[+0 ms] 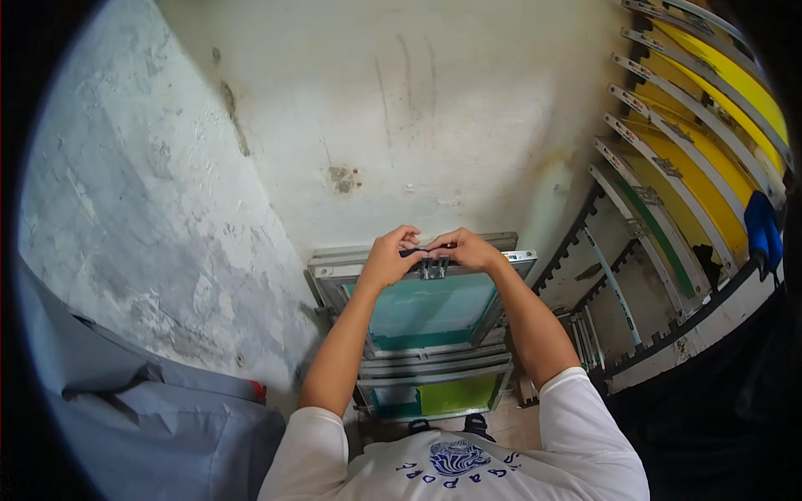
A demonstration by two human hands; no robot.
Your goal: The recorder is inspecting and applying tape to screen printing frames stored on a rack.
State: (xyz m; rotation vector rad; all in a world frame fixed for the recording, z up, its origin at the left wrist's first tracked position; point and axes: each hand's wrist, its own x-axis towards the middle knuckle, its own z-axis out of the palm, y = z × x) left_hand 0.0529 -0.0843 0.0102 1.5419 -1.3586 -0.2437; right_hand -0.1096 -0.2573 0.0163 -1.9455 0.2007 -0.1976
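Left grip (389,259), right grip (464,249) pinch dark strip (411,251); rack (671,336) holds yellow screens (702,150).

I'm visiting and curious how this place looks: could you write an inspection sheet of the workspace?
Surface: pale floor, mostly hidden.
Job's things: teal framed panel; metal clip at its top bar; small dark piece, unclear.
Clutter: green-and-teal framed panel below; grey fabric, lower left.
Hands: left hand and right hand pinch the dark piece.
Cables: nothing seen.
Surroundings: stained wall; yellow panels racked right.
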